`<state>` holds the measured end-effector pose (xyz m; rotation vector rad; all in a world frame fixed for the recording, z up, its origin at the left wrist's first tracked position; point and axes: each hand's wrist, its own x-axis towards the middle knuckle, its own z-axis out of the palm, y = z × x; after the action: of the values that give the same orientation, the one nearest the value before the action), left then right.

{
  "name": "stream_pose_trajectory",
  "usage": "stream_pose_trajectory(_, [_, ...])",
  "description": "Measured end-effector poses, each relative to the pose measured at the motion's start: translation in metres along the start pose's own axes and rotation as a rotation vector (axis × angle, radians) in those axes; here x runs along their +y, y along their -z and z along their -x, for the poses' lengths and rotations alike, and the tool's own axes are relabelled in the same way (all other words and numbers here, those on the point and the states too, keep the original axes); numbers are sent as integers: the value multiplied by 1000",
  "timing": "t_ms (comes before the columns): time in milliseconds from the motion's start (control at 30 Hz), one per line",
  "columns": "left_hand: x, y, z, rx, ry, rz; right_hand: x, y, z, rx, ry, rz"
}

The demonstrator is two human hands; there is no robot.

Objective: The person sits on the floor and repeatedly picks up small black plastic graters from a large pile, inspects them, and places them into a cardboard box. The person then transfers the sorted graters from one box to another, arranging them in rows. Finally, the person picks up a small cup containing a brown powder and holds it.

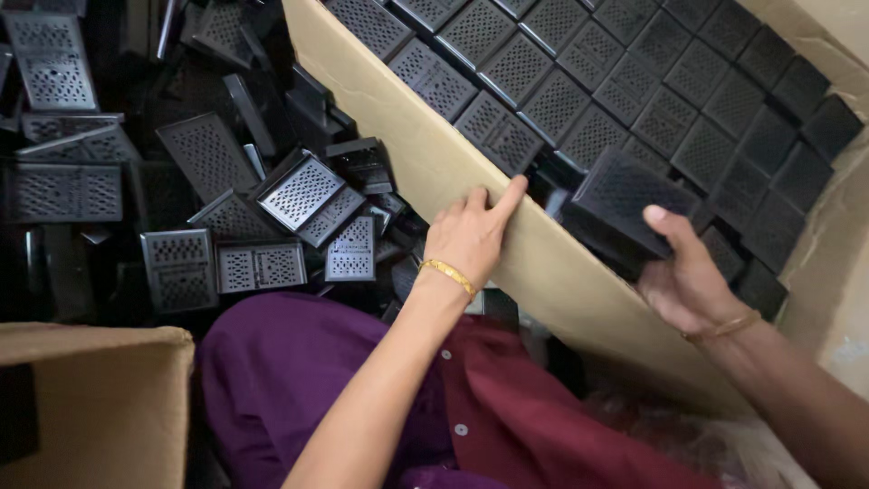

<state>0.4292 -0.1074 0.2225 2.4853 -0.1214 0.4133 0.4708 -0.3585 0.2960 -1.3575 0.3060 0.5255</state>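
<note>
Loads of loose black perforated parts (pixel 272 204) heaped at left, plain carton corner (pixel 100 398) below. Left hand (pixel 466 237) resting on big cardboard box wall (pixel 425 136), fingers loosely extended. Inside, neat rows of parts (pixel 634 81); right hand (pixel 683 276) gripping one black part (pixel 625 204).

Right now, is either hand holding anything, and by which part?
The right hand holds a black perforated plastic piece by its lower end. The left hand only rests on the cardboard box's wall.
</note>
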Motion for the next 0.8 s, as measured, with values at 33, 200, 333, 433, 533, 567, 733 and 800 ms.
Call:
stream_pose_trajectory(33, [-1, 1, 0, 6, -5, 5, 1, -2, -4, -13, -74, 10])
stream_pose_trajectory(200, [5, 6, 6, 11, 19, 21, 11, -7, -29, -30, -320, 128])
stream_pose_trajectory(333, [10, 10, 12, 6, 29, 13, 27, -5, -54, 10, -452, 119])
stream_pose_trajectory(433, [12, 14, 13, 10, 15, 11, 39, -1, -65, 22, -467, 103])
stream_pose_trajectory(533, [13, 18, 16, -15, 38, 27, 50, 3, -67, -34, -448, 28])
stream_pose_trajectory(567, [13, 19, 16, -21, 39, 20, 52, 4, -68, -49, -465, -13])
stream_pose_trajectory(733, [14, 20, 19, -40, 36, 13, 60, 11, -71, -5, -442, -20])
stream_pose_trajectory(800, [13, 21, 20, -35, 41, 13, 62, 15, -72, 31, -484, -25])
